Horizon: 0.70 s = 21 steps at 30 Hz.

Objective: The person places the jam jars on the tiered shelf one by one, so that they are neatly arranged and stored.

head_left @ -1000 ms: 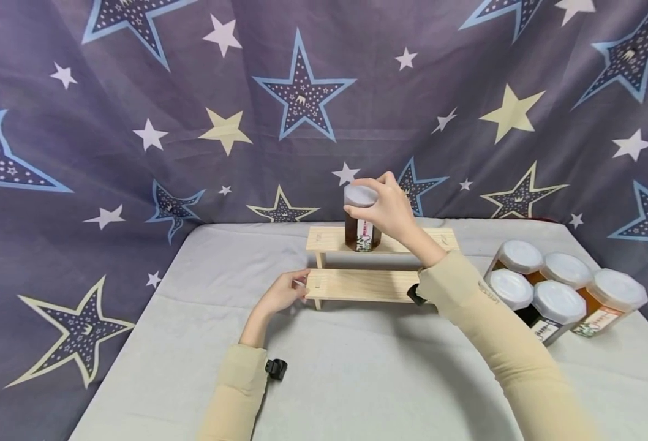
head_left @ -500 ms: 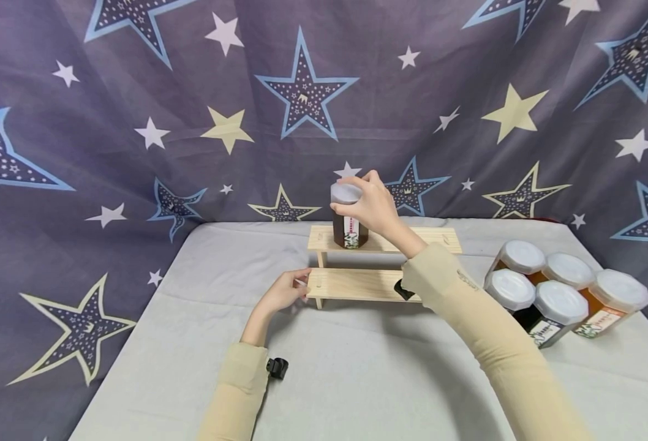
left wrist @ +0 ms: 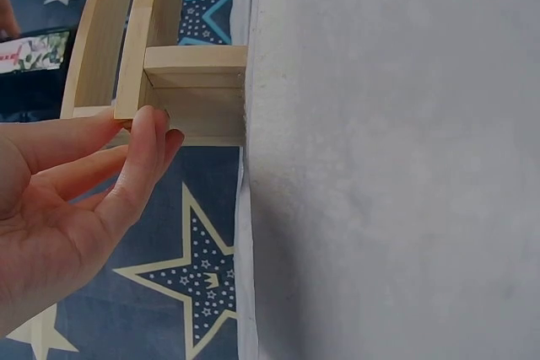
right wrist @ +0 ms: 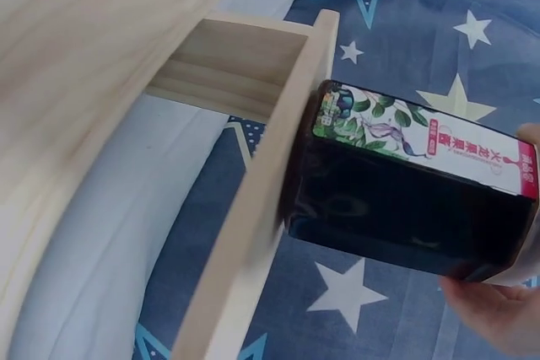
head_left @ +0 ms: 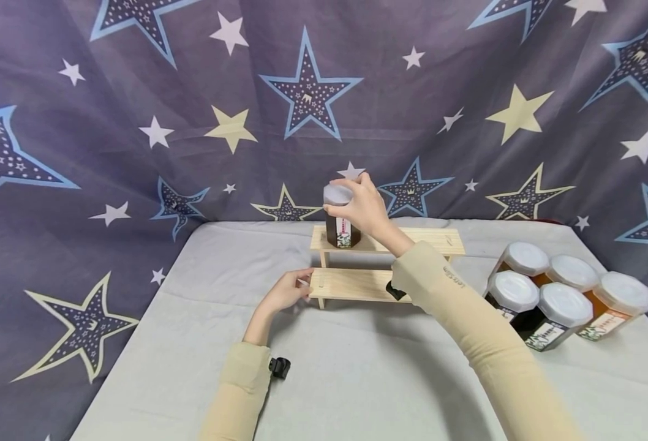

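Note:
A dark-filled jar (head_left: 339, 229) with a white lid and a printed label stands upright near the left end of the upper board of a two-tier wooden shelf (head_left: 357, 285). My right hand (head_left: 361, 205) grips it by the lid, thumb and fingers on opposite sides. In the right wrist view the base of the jar (right wrist: 413, 183) is right at the board's surface. With thumb and fingertips, my left hand (head_left: 286, 290) pinches the left end of the lower board; the left wrist view shows this hand (left wrist: 93, 183) at the corner of the wood.
Several more jars (head_left: 563, 306) with white lids, some dark and some amber, are grouped to the right of the shelf on the grey tablecloth (head_left: 324, 367). A star-patterned curtain (head_left: 280, 159) hangs behind the table and along its left side.
My right hand has shifted the jar leftward along the upper board, toward its left end. The left hand keeps its hold on the lower board.

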Each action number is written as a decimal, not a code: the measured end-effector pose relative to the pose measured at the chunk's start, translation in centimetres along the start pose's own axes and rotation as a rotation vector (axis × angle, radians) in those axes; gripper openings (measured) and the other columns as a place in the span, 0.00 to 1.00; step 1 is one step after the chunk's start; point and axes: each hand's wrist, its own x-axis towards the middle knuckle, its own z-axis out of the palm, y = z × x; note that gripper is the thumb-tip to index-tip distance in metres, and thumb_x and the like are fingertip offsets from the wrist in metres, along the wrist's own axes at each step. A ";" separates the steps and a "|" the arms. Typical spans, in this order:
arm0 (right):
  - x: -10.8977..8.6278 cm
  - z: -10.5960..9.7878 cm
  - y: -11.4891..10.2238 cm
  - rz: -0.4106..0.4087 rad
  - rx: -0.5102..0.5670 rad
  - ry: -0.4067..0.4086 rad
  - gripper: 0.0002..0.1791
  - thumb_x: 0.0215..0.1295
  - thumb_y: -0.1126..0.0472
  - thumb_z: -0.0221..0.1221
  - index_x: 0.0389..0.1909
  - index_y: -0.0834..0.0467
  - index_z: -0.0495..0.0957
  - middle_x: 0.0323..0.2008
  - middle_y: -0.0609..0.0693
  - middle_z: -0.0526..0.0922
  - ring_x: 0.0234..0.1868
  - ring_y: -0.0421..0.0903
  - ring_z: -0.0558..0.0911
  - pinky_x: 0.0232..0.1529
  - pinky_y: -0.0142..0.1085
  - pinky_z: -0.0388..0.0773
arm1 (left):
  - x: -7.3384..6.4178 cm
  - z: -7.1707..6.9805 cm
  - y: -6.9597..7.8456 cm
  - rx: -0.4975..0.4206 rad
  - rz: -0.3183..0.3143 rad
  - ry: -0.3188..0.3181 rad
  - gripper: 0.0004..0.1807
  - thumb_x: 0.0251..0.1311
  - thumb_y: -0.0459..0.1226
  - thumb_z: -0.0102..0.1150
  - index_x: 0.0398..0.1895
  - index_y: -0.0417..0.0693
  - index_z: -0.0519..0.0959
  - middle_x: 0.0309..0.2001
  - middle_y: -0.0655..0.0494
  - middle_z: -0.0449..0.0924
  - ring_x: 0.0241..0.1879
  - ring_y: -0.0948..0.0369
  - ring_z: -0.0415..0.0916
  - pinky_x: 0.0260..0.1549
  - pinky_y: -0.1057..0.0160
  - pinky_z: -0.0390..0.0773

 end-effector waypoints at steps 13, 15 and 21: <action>-0.1 0.5 -0.1 0.033 -0.010 -0.020 0.29 0.47 0.45 0.63 0.53 0.48 0.73 0.42 0.57 0.64 0.37 0.50 0.67 0.30 0.40 0.69 | 0.0 -0.1 0.1 0.006 0.012 -0.003 0.25 0.53 0.21 0.45 0.56 0.20 0.58 0.41 0.28 0.70 0.31 0.36 0.73 0.31 0.43 0.73; -0.2 0.4 -0.2 0.034 -0.017 -0.037 0.30 0.48 0.45 0.63 0.54 0.48 0.72 0.43 0.58 0.65 0.39 0.50 0.67 0.32 0.40 0.69 | 0.0 -0.1 0.1 0.007 0.012 -0.002 0.25 0.53 0.21 0.45 0.56 0.20 0.58 0.41 0.28 0.70 0.31 0.36 0.73 0.32 0.44 0.73; -0.6 -0.1 -0.2 0.013 0.001 -0.085 0.32 0.50 0.46 0.61 0.58 0.51 0.68 0.48 0.60 0.65 0.43 0.52 0.67 0.37 0.42 0.69 | 0.0 0.1 0.0 0.005 0.009 0.002 0.25 0.53 0.21 0.46 0.56 0.20 0.59 0.41 0.28 0.70 0.32 0.36 0.73 0.32 0.44 0.74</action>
